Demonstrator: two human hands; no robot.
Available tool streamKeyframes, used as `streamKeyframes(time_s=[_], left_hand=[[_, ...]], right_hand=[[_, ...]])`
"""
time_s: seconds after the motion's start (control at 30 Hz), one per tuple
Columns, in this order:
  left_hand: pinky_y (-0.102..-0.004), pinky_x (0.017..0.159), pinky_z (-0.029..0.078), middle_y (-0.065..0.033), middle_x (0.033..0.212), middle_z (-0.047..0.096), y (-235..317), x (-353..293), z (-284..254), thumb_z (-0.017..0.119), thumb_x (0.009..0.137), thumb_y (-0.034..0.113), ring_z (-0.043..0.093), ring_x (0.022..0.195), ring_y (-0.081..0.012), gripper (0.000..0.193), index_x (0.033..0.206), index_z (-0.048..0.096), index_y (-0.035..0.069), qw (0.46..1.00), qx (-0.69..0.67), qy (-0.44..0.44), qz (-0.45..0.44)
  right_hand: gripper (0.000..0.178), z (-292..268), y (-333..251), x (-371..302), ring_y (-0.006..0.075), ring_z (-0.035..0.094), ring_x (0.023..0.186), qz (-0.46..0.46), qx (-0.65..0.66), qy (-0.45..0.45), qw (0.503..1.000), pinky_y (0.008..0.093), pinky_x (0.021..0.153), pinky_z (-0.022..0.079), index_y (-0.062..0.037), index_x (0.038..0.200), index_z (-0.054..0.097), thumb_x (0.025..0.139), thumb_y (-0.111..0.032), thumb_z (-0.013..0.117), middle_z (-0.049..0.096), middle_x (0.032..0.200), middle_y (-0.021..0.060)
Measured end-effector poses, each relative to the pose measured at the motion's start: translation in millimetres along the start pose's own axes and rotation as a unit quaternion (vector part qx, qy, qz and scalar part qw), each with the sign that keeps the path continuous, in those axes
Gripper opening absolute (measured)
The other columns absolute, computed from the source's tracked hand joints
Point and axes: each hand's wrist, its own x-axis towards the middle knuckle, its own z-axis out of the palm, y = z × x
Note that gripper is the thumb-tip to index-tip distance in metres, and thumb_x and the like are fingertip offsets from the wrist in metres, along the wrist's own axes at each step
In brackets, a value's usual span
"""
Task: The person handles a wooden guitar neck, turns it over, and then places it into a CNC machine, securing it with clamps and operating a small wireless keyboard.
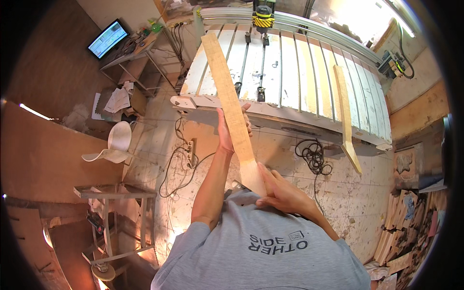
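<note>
A person looks down at a long, pale wooden board [227, 92] held slantwise in front of the body, its lower end angled and close to a grey shirt [251, 232]. The left hand [225, 135] wraps the board near its middle, thumb on one edge and fingers showing past the other; the right hand [278, 188] grips the lower end. The step in hand appears to be holding and steadying the board. Shifting anything this long would call for both hands supporting it, with care for the far end. Beyond is a slotted machine bed [290, 77]; a similar wooden piece [344, 111] lies at its right, one end jutting past the front edge. The left palm is hidden behind the board, the right hand covers part of the lower end, and whether the far tip touches the bed is unclear.
</note>
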Motion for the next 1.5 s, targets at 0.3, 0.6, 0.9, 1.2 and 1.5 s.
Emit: streamKeyframes(time_s=[0.3, 0.6, 0.9, 1.2, 1.5], left_hand=[[-0.0302, 0.052, 0.049, -0.0011, 0.070, 0.051, 3, 2, 2, 0.019, 0.091, 0.087, 0.052, 0.053, -0.0142, 0.111, 0.144, 0.044, -0.007, 0.999, 0.023, 0.021, -0.027], [-0.0296, 0.050, 0.045, -0.0018, 0.071, 0.053, 8, 5, -3, 0.017, 0.092, 0.085, 0.051, 0.054, -0.0152, 0.108, 0.140, 0.047, -0.007, 0.998, -0.001, 0.020, -0.053], [-0.0295, 0.050, 0.046, -0.0023, 0.068, 0.053, 12, 5, 0, 0.017, 0.095, 0.082, 0.053, 0.054, -0.0145, 0.104, 0.137, 0.049, -0.007, 0.997, 0.028, 0.026, -0.066], [-0.0284, 0.049, 0.046, 0.0003, 0.069, 0.048, 8, 9, -5, 0.023, 0.096, 0.080, 0.050, 0.057, -0.0132, 0.104, 0.143, 0.043, -0.010, 0.995, 0.061, 0.020, -0.070], [-0.0275, 0.051, 0.048, -0.0006, 0.073, 0.050, 5, 17, -17, 0.027, 0.095, 0.080, 0.051, 0.061, -0.0135, 0.105, 0.142, 0.040, -0.013, 0.996, 0.025, -0.019, -0.084]], right_hand=[[0.105, 4, -6, 4, 0.0453, 0.054, 0.125, 0.038, 0.012, -0.024, 0.999, 0.0442, 0.104, 0.045, 0.0005, 0.160, 0.010, 0.089, -0.043, 0.075, 0.038, 0.147, 0.0323], [0.107, 3, -16, 8, 0.0438, 0.059, 0.120, 0.024, 0.010, -0.035, 0.999, 0.0453, 0.099, 0.049, 0.0048, 0.158, 0.008, 0.091, -0.052, 0.069, 0.034, 0.151, 0.0306], [0.105, 13, -6, 9, 0.0430, 0.055, 0.119, -0.047, 0.006, 0.021, 0.999, 0.0423, 0.101, 0.046, 0.0089, 0.157, 0.008, 0.095, -0.055, 0.063, 0.044, 0.137, 0.0325], [0.097, -5, -28, 6, 0.0442, 0.035, 0.145, -0.031, 0.051, 0.012, 0.998, 0.0428, 0.119, 0.031, 0.0130, 0.154, 0.015, 0.096, -0.048, 0.064, 0.032, 0.155, 0.0348], [0.088, -11, -24, 8, 0.0422, 0.037, 0.145, -0.058, 0.098, 0.030, 0.993, 0.0412, 0.118, 0.031, 0.0136, 0.154, 0.019, 0.095, -0.034, 0.064, 0.036, 0.153, 0.0352]])
